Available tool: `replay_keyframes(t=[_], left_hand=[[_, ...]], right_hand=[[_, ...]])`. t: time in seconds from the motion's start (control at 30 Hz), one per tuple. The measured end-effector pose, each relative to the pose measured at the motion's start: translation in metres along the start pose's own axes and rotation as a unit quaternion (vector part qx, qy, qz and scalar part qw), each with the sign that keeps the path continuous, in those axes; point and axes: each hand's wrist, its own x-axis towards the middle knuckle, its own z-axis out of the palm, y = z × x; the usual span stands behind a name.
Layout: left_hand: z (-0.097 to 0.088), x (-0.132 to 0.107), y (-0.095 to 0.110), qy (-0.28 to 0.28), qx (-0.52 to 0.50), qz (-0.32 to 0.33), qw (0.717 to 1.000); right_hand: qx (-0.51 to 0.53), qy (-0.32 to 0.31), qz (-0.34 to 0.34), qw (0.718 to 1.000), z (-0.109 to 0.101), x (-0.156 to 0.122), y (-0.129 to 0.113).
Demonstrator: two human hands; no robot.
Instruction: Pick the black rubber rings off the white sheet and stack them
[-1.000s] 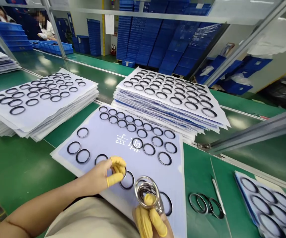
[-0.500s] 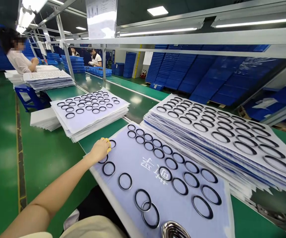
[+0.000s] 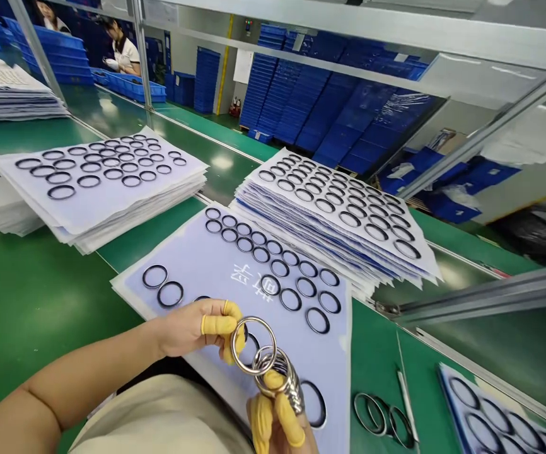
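My left hand (image 3: 197, 329), in yellow finger cots, pinches one shiny metal ring (image 3: 254, 319) by its left side. Below and to its right, my right hand (image 3: 277, 419), also in finger cots, is closed around several stacked metal rings (image 3: 294, 384). The ring in the left hand overlaps the front of that stack in view; whether they touch, I cannot tell. Both hands are above a pale sheet (image 3: 192, 252) with dark-edged rings laid out in rows along its far side. A few more rings lie near its left edge, some partly hidden by my hands.
Piled sheets with rings stand at the left (image 3: 126, 217) and the back right (image 3: 301, 230). On the green table, loose rings (image 3: 372, 413) lie beside a white pen-like stick (image 3: 408, 403). A metal frame (image 3: 490, 293) crosses at right. Co-workers sit beyond blue trays (image 3: 131, 87).
My left hand has come back from the sheet's far left edge and now grips a metal ring. My right hand has come into view with the stack. The view has swung right and down.
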Motion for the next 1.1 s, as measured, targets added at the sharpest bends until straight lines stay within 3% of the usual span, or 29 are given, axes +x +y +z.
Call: replay_keyframes(t=[0.1, 0.2, 0.3, 0.4, 0.53, 0.6, 0.7, 0.77, 0.87, 0.93, 1.1], left_hand=[[0.001, 0.004, -0.004, -0.022, -0.017, -0.032, 0.999], [0.002, 0.005, -0.005, -0.011, 0.024, -0.044, 0.999], [0.005, 0.006, -0.007, 0.002, 0.102, -0.042, 0.994], [0.007, 0.006, -0.011, 0.003, 0.172, -0.040, 0.984], [0.006, 0.007, -0.017, 0.029, 0.334, 0.027, 0.942], [0.004, 0.010, -0.019, -0.017, 0.358, 0.027, 0.933], [0.003, 0.018, -0.022, -0.140, 0.277, -0.039, 0.950], [0.004, 0.023, -0.023, -0.150, 0.253, -0.046, 0.955], [0.008, 0.026, -0.024, -0.084, 0.275, 0.037, 0.957], [0.011, 0.027, -0.023, -0.069, 0.291, 0.080, 0.951], [0.013, 0.029, -0.021, -0.088, 0.322, 0.065, 0.940]], right_hand=[[0.015, 0.019, 0.014, 1.000, 0.006, -0.002, -0.001], [0.015, 0.021, 0.041, 0.999, 0.010, -0.002, -0.004], [-0.003, -0.017, 0.072, 0.997, 0.012, -0.001, -0.007], [-0.041, -0.062, 0.062, 0.995, 0.014, 0.000, -0.007], [-0.071, -0.127, 0.045, 0.988, 0.018, 0.000, -0.005], [-0.078, -0.174, 0.058, 0.980, 0.022, 0.000, -0.006], [-0.114, -0.217, 0.098, 0.964, 0.026, 0.000, -0.010], [-0.145, -0.211, 0.115, 0.960, 0.027, -0.001, -0.011], [-0.143, -0.163, 0.104, 0.971, 0.024, -0.003, -0.009], [-0.136, -0.145, 0.086, 0.976, 0.020, -0.003, -0.006], [-0.143, -0.157, 0.070, 0.975, 0.016, -0.003, -0.002]])
